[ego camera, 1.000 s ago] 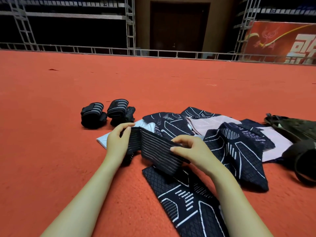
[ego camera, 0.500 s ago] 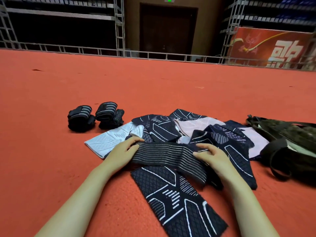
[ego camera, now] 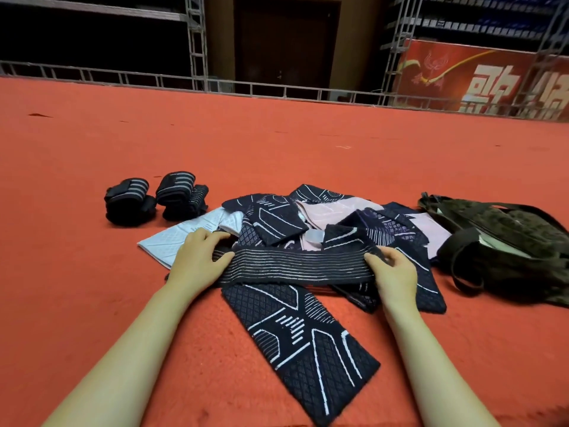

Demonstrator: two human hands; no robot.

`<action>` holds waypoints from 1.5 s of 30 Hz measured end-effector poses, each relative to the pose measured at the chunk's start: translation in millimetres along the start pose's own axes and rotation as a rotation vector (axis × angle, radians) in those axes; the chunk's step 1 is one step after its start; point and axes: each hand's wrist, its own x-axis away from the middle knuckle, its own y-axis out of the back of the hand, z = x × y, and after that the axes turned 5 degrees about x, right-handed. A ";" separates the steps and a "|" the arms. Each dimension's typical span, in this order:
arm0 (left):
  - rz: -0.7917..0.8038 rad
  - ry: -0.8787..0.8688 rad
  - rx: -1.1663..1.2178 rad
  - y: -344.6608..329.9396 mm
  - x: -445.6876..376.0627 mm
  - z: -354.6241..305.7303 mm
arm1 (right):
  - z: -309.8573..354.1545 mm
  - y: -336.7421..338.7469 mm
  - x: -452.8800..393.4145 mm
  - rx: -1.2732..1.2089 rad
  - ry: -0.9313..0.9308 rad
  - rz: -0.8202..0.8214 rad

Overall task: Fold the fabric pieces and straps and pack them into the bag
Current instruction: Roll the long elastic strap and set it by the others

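Note:
A black strap with thin grey stripes (ego camera: 295, 266) lies stretched sideways across a heap of fabric pieces (ego camera: 332, 223). My left hand (ego camera: 197, 260) grips its left end, thumb on top. My right hand (ego camera: 394, 272) pinches its right end with curled fingers. A long dark piece with white line patterns (ego camera: 301, 343) lies on the floor under the strap, running toward me. A white piece (ego camera: 172, 241) sticks out at the heap's left. The dark green bag (ego camera: 505, 241) lies at the right, its mouth partly open.
Two rolled black striped straps (ego camera: 129, 200) (ego camera: 181, 194) sit on the red carpet (ego camera: 277, 149) left of the heap. A metal railing (ego camera: 277, 90) borders the carpet's far edge, with a red banner (ego camera: 480, 78) behind it.
The strap was held bunched up between my hands. It has come down onto the heap and been pulled out flat and long, my hands moving apart sideways.

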 end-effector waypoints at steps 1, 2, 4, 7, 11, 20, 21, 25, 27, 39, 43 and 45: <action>-0.038 -0.005 -0.027 -1.2 0.7 -4.3 | 1.7 -0.9 3.0 0.081 0.054 -0.027; -0.090 -0.039 -0.043 -1.6 2.1 -10.4 | 4.1 -2.4 5.8 0.121 0.098 -0.042; -0.175 -0.160 -0.006 -2.7 6.3 -28.7 | 7.9 -5.4 10.9 0.126 0.165 -0.041; -0.103 -0.299 0.168 -13.3 15.9 -65.1 | 14.8 -16.3 19.1 0.037 0.206 0.016; 0.123 -0.353 0.081 -39.7 18.7 -83.4 | 19.6 -41.0 33.6 0.000 0.181 0.296; 0.128 -0.241 0.123 -44.8 16.5 -83.4 | 5.6 -50.1 31.7 0.549 0.585 0.300; 0.136 -0.200 0.154 -44.9 14.9 -84.0 | 3.2 -50.1 29.6 0.574 0.575 0.259; 0.150 0.018 0.213 -44.4 8.5 -96.8 | 3.0 -46.2 25.0 0.539 0.380 0.192; 0.121 0.068 0.141 -46.2 10.0 -107.9 | 5.4 -45.6 26.0 0.544 0.348 0.227; -0.026 -0.213 0.318 -47.5 20.9 -107.4 | 8.0 -43.4 26.8 0.334 0.296 0.272; -0.011 -0.189 0.420 -43.7 22.1 -117.1 | 12.5 -46.2 28.9 -0.023 0.213 0.317; 0.027 -0.092 0.596 -42.1 23.5 -125.0 | 16.7 -46.8 31.1 -0.141 0.194 0.335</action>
